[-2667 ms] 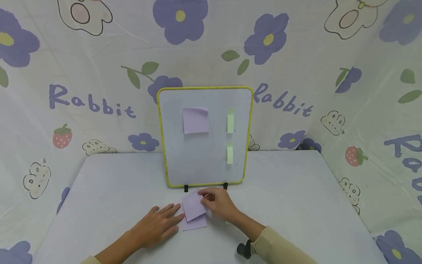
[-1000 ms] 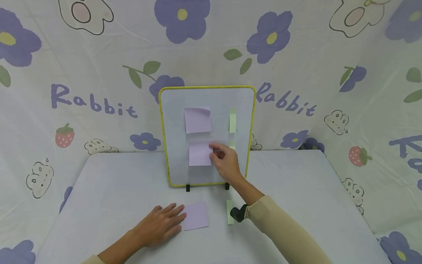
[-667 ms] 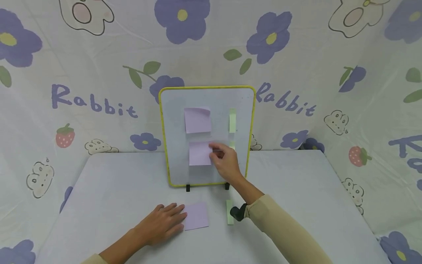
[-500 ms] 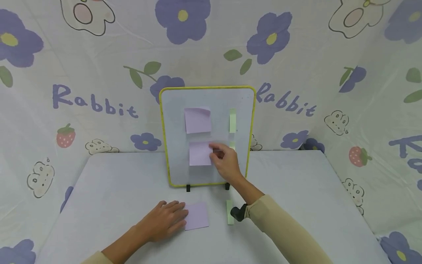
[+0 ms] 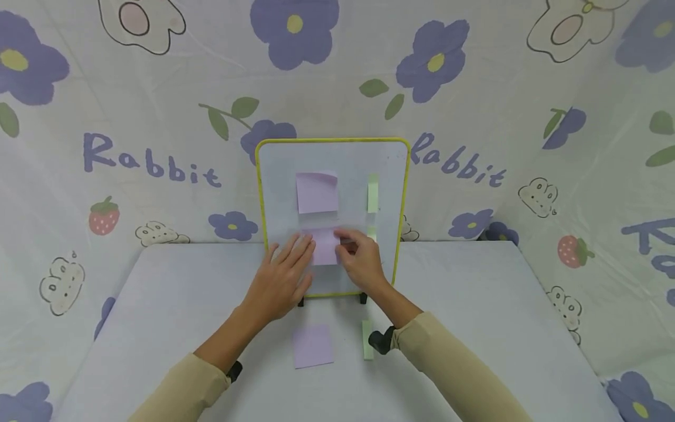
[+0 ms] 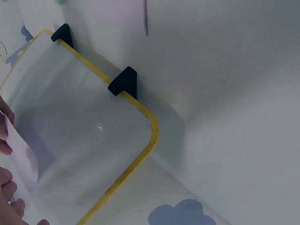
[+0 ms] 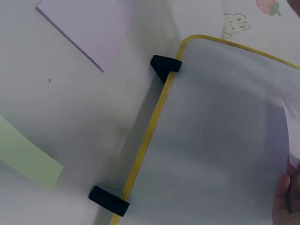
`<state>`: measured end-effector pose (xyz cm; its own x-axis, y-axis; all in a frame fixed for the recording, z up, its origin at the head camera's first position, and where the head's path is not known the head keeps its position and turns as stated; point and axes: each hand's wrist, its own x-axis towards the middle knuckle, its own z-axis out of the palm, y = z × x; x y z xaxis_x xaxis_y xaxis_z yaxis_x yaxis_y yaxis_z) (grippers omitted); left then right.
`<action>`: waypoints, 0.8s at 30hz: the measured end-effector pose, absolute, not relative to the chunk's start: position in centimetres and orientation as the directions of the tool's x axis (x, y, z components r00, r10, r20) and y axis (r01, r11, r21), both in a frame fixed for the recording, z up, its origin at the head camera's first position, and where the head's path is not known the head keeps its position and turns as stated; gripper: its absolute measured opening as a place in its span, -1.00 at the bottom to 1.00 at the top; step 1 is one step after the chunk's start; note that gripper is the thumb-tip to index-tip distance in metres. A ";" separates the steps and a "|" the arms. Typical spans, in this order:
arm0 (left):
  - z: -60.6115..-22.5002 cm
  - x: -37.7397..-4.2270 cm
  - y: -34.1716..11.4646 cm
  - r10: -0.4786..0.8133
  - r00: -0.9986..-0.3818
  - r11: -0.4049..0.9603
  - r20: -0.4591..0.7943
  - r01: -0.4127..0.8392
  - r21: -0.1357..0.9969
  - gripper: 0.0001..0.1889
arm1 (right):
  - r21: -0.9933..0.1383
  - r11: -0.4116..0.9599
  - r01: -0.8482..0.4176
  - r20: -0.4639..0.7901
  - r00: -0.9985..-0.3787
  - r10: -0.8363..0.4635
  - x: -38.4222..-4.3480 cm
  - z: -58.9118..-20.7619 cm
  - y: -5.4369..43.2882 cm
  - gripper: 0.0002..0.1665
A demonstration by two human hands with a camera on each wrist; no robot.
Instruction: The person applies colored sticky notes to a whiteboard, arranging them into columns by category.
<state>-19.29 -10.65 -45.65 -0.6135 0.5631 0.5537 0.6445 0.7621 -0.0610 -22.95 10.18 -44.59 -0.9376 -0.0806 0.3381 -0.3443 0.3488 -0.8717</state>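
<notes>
A purple sticky note (image 5: 325, 251) lies on the lower half of a yellow-rimmed whiteboard (image 5: 280, 199). My right hand (image 5: 361, 261) pinches its right edge between thumb and index finger. At the note's left edge, the extended fingers of my left hand (image 5: 279, 282) touch the paper. In the left wrist view, the free lower edge of the sticky note (image 6: 22, 154) stands out from the board. Higher up hangs another purple note (image 5: 317, 193), its top right corner curled. A pale green strip (image 5: 372, 193) is stuck to its right; a second one below is mostly behind my right hand.
On the white table (image 5: 453, 293), a purple sticky-note pad (image 5: 313, 347) and a green strip pad (image 5: 367, 340) lie in front of the board. Black stand feet (image 7: 108, 200) hold the board's bottom edge. A patterned cloth (image 5: 327, 105) hangs behind.
My right hand took the purple note from the table pad up to the board and has stayed there. Within the last half second my left hand rose from beside the pad to the note's left edge.
</notes>
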 end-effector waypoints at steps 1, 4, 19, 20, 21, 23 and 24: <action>-45.6 -19.6 -10.6 0.557 -0.630 0.776 0.541 0.627 -0.068 -0.41 | -0.871 0.345 -0.348 0.341 -0.936 -0.083 -22.9 -44.6 10.2 -0.65; -45.8 -20.3 -10.6 0.543 -0.667 0.801 0.510 0.594 -0.074 -0.41 | -0.867 0.343 -0.360 0.350 -0.932 -0.095 -22.9 -44.6 10.1 -0.65; -47.3 -21.3 -10.6 0.512 -0.668 0.832 0.540 0.541 -0.119 -0.39 | -0.545 0.643 -0.538 0.553 -0.807 -0.206 -22.3 -45.2 10.0 -0.64; -47.4 -21.4 -10.5 0.510 -0.660 0.832 0.551 0.541 -0.122 -0.39 | -0.437 0.699 -0.566 0.600 -0.762 -0.242 -22.3 -45.3 10.1 -0.63; -47.6 -21.4 -10.5 0.508 -0.655 0.833 0.560 0.540 -0.124 -0.39 | -0.310 0.749 -0.585 0.641 -0.711 -0.290 -22.3 -45.4 10.2 -0.63; -47.8 -21.5 -10.5 0.506 -0.645 0.832 0.573 0.539 -0.127 -0.40 | -0.019 0.809 -0.588 0.679 -0.601 -0.421 -22.4 -45.8 10.4 -0.58; -47.8 -21.5 -10.4 0.504 -0.643 0.832 0.577 0.540 -0.126 -0.40 | 0.114 0.807 -0.580 0.673 -0.552 -0.492 -22.5 -45.9 10.5 -0.54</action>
<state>-21.53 -10.45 -47.82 -0.6427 0.5045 0.5767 0.5400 0.8322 -0.1262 -22.53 10.53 -45.95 -0.5520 -0.4918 0.6734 -0.5800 0.8066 0.1136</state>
